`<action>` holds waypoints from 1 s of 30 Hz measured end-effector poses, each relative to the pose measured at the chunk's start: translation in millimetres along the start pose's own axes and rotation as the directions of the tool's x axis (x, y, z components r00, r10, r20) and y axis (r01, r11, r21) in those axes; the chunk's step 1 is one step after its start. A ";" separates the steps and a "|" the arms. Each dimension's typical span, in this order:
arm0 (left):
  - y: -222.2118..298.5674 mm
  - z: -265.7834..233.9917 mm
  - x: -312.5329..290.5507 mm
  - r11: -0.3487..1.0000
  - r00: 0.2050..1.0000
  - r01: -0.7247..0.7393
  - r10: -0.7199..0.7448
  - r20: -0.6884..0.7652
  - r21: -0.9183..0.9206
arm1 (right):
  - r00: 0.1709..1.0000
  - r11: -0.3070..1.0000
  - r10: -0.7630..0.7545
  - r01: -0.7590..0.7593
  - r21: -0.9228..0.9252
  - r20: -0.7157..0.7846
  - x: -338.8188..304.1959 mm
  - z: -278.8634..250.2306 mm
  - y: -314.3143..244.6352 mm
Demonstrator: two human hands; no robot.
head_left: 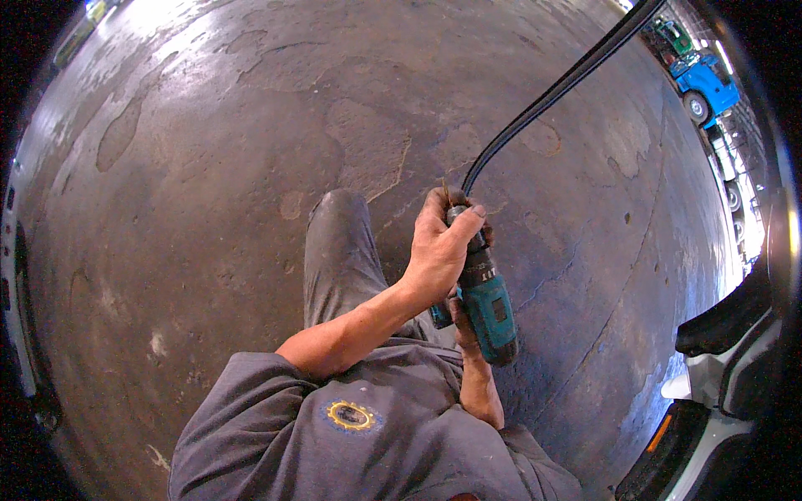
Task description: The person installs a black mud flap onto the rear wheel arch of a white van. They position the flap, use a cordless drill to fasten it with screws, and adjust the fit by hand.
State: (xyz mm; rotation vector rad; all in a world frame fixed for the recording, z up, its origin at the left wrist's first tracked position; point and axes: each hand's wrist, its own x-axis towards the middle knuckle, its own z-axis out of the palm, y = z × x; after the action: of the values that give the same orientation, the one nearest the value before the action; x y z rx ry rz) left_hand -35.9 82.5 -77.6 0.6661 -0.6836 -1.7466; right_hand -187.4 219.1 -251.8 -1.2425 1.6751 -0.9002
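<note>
Floor (209, 209): bare concrete, worn and stained. Nearest, grey T-shirt (292, 434) of the person. Just beyond, slightly right of centre: teal-and-black cordless drill (491, 317), held up off the floor between both hands. Right hand (464, 326): grip appears closed on the handle, largely hidden behind the drill body; trigger finger cannot be seen. Left hand (439, 242): grip wrapped round the chuck end. Farther: black cables (576, 72) run from beside the left fingertips toward far right; contact with chuck unclear. Far right: blue forklift-like vehicle (708, 83). Risk (judged): an accidental trigger press could spin the chuck against the left fingers, or wind in the nearby cables.
</note>
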 end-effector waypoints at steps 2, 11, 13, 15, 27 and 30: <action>0.3 -0.3 0.5 1.000 1.000 0.006 -0.006 -0.012 0.031 | 0.999 0.999 -0.035 0.036 0.024 -0.034 0.5 -3.7 -2.7; 3.3 5.0 -5.9 0.995 0.997 0.066 -0.063 -0.039 0.078 | 0.931 0.941 -0.273 0.206 -0.269 -0.241 4.3 -10.4 -14.3; 2.8 5.1 -4.9 0.996 0.997 0.068 -0.066 -0.046 0.053 | 0.930 0.925 -0.248 0.144 -0.350 -0.272 5.6 -8.3 -14.5; 3.0 3.2 -1.8 0.951 0.988 0.145 -0.154 -0.010 -0.274 | 0.835 0.834 -0.443 0.250 -0.491 -0.326 7.2 -5.4 -14.6; 0.2 -9.9 -0.8 0.786 0.964 0.252 -0.254 0.077 -0.564 | 0.802 0.811 -0.531 0.388 -0.437 -0.273 -1.0 -5.3 -31.4; -0.7 -11.5 -5.3 0.813 0.976 0.216 -0.183 0.116 -0.541 | 0.835 0.836 -0.473 0.324 -0.443 -0.281 -8.3 -4.0 -32.6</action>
State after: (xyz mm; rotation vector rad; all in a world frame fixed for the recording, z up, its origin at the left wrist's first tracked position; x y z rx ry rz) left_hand -26.7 86.3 -85.3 0.2867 -0.1187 -2.0408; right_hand -178.1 219.3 -219.2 -1.8359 1.9947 -1.1683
